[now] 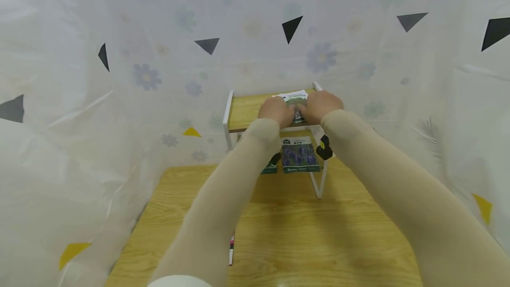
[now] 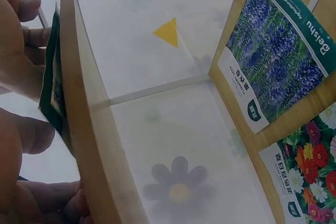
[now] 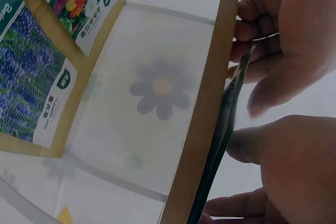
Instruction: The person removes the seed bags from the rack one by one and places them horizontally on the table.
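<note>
Both hands are at the upper board point(image 1: 248, 110) of a small two-tier rack, around a seed packet point(image 1: 296, 96) with a white heading and a green picture. My left hand point(image 1: 276, 110) pinches its left side and my right hand point(image 1: 323, 105) its right side, thumbs close together over its near part. Edge-on in the right wrist view, the packet point(image 3: 223, 124) tilts along the board's front edge. The fingers partly hide it. On the lower tier below lie a purple lavender seed packet point(image 1: 299, 156) and a packet with red and white flowers point(image 2: 315, 174).
The rack's white metal frame point(image 1: 320, 185) stands on a wooden table point(image 1: 303, 229) against a pale flowered curtain point(image 1: 247, 25). A thin pinkish packet edge point(image 1: 231, 249) shows beside the left forearm. Black wrist devices point(image 1: 324, 149) hang near the lower tier.
</note>
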`<state>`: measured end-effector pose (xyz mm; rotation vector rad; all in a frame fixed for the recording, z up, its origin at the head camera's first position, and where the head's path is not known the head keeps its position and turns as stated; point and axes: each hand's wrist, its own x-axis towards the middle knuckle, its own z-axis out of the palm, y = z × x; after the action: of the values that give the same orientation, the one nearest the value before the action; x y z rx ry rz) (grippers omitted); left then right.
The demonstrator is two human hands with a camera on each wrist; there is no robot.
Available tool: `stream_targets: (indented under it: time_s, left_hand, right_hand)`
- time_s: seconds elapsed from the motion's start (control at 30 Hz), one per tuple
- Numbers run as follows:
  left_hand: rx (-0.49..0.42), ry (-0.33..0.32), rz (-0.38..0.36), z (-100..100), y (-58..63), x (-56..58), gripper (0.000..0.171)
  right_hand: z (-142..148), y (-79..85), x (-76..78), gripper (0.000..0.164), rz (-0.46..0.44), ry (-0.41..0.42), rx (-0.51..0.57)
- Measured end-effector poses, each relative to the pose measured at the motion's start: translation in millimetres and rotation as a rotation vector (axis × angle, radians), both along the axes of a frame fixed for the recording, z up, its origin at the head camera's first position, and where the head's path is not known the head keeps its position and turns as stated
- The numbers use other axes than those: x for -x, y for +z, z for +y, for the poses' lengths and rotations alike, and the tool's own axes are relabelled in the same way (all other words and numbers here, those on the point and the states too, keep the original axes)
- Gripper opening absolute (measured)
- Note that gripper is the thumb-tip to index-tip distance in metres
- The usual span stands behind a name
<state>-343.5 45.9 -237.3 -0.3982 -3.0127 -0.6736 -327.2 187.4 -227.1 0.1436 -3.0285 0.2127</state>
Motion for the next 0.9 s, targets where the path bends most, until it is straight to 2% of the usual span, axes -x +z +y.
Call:
stream_targets:
  time_s: [0.17, 0.4, 0.9]
  left_hand:
    - [0.013, 0.026, 0.022, 0.7, -2.8, -1.3, 0.048]
    - [0.048, 0.046, 0.03, 2.8, -6.1, -1.3, 0.041]
    - [-0.002, 0.05, 0.03, 5.6, -5.1, -3.1, 0.039]
  right_hand:
    - [-2.8, 0.6, 2.6, 0.047, -0.025, -0.014, -0.003]
    - [-3.6, 1.7, -1.0, 0.045, -0.009, -0.035, 0.005]
    - [-1.3, -2.3, 2.6, 0.045, -0.052, -0.093, -0.035]
